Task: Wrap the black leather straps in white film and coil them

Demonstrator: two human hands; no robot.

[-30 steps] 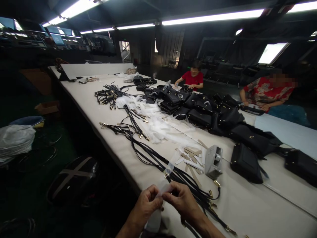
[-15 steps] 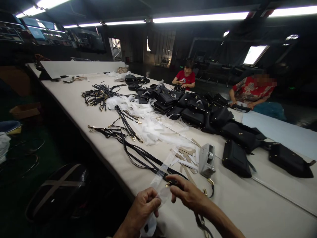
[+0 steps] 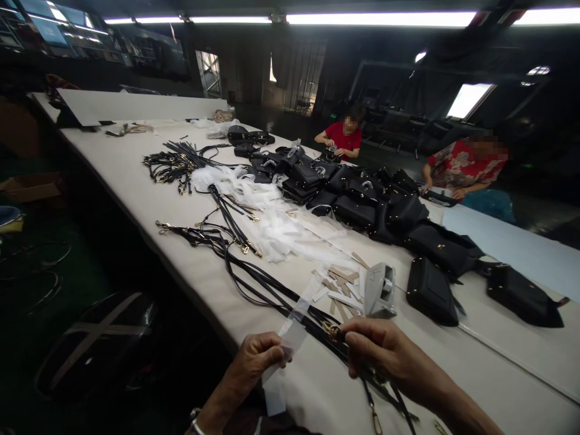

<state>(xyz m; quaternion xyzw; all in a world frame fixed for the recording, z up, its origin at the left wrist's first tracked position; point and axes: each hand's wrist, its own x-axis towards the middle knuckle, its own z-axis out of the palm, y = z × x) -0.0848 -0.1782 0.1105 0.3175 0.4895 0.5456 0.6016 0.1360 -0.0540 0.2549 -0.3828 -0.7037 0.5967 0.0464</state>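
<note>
At the far left, down on the dark floor beside the table, sits a black case [image 3: 97,344] with pale tape crossed over it. The long white table [image 3: 149,199] runs from near right to far left. On its far left part lies a bundle of straps [image 3: 170,166] with small metal ends, and nearer, more loose straps [image 3: 226,248] trail along the table edge toward the near side.

The left hand [image 3: 258,359] is at the near edge, thumb and forefinger pinched narrow on a clear plastic sleeve [image 3: 292,333]. The sleeve rises from the pinch, leaning right and away over the straps, while its lower end hangs off the table edge. Just right of it, the gold clasp [image 3: 332,330] of a black strap [image 3: 368,396] sticks out from the right hand [image 3: 380,353], whose fingertips are closed tight on the strap right behind the clasp. The clasp is near the sleeve's upper part; I cannot tell whether they touch. The strap drops below the right hand over the near edge.

Beyond the hands lie a heap of white wrapping [image 3: 272,223] and some scattered paper strips [image 3: 339,281], with a grey tape dispenser [image 3: 379,290] just beside them. To its right rests a single black bag [image 3: 430,290], and a pile of black bags [image 3: 362,193] spreads farther back. At the far right side sit two other people, one in a red shirt [image 3: 344,136], one in a patterned shirt [image 3: 457,166].
</note>
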